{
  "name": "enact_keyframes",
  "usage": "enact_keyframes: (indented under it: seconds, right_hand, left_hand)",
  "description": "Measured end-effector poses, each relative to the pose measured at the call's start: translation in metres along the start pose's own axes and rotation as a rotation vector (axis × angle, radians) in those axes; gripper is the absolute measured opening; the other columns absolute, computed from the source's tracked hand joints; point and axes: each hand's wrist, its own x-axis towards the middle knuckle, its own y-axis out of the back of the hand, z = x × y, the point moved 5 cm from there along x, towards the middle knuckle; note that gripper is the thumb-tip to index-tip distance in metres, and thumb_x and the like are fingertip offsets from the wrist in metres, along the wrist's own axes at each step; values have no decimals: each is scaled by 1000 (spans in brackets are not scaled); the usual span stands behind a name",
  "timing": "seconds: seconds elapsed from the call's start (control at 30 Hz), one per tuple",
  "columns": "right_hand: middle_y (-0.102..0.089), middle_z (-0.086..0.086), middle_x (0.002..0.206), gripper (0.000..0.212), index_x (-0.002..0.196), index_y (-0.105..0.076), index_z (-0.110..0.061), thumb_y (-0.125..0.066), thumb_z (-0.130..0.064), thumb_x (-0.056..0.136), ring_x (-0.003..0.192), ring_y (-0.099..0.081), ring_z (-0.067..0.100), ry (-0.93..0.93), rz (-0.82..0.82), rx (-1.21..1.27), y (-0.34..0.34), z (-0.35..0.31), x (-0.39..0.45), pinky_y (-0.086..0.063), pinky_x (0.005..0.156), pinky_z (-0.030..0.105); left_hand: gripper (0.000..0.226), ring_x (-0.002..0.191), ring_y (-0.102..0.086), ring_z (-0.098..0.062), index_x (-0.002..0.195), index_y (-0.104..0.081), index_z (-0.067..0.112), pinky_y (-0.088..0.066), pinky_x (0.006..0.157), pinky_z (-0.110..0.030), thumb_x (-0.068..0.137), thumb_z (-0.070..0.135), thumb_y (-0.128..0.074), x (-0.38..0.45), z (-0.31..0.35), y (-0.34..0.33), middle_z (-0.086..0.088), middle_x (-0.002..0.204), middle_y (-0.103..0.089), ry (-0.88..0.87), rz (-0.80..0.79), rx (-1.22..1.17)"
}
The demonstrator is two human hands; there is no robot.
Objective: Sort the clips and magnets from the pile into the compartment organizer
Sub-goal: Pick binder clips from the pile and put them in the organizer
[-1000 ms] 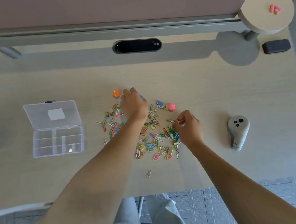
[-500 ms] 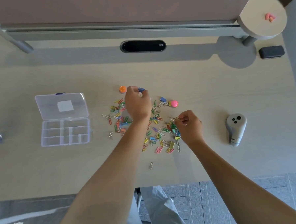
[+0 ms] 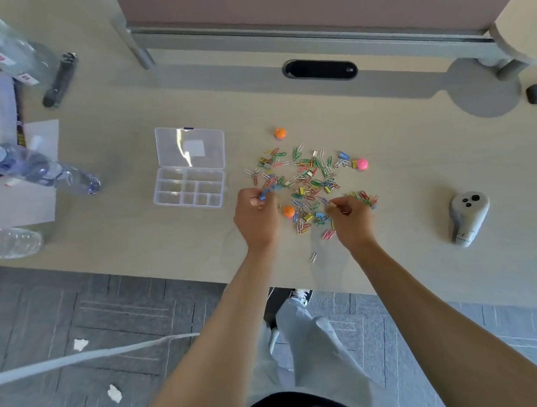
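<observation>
Clips [image 3: 309,182] lay piled right of the organizer [image 3: 188,167]; left hand [image 3: 255,216] pinched a blue clip [image 3: 262,197], right hand [image 3: 350,219] pinched a thin clip.

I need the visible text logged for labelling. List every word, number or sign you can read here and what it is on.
Nothing reads clearly.
Grey handheld device: a dark marking near its lower end, too blurred to read.
Plastic bottles: red-and-white labels, print too small.
Organizer lid: a blank white sticker.
Black oval grommet: small light mark, unreadable.
</observation>
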Motion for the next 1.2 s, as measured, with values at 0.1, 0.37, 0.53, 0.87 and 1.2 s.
enact_keyframes:
  seconds: [0.1, 0.37, 0.53, 0.87, 1.2]
  right_hand:
    - [-72, -3, 81, 10, 97, -74, -17, -73, -22, 88, 65, -65, 18, 2, -25, -19, -20, 1, -12, -53, 62, 28]
    - [-68, -7, 69, 5, 89, -75, -23, -72, -19, 90, 61, -57, 11, 24, -9, 18, -73, -6, -22, -45, 62, 27]
    - [-73, -5, 76, 7, 93, -73, -19, -66, -17, 94, 66, -66, -2, 139, 95, 38, -103, -15, -8, -47, 61, 22]
    - [-68, -11, 81, 6, 93, -72, -24, -66, -22, 91, 77, -62, 11, 528, 322, -135, -131, -3, 9, -50, 70, 27]
    - [-66, -7, 90, 8, 99, -71, -17, -65, -21, 95, 87, -56, 20, 952, 535, -224, -138, 19, -20, -43, 78, 31]
  left_hand:
    - [14, 69, -65, -2, 90, -67, 10, -49, 71, -17, 92, 24, -67, 0, -23, 28, 1, 75, -70, 24, 29, 50]
    - [6, 83, -71, -13, 94, -71, 18, -56, 84, -39, 92, 22, -68, 20, -76, 55, 2, 85, -75, 13, -1, 14]
    - [5, 84, -71, -13, 98, -69, 14, -51, 73, -15, 93, 16, -68, 56, -86, 56, 5, 90, -73, -101, -17, -64]
    - [16, 86, -69, -9, 113, -69, 26, -54, 78, -24, 98, 22, -64, 77, -135, 42, 16, 94, -73, -469, -32, -73]
    - [7, 89, -74, -8, 96, -60, 37, -57, 82, -41, 94, 31, -63, 82, -151, 51, 16, 93, -75, -540, -200, -95]
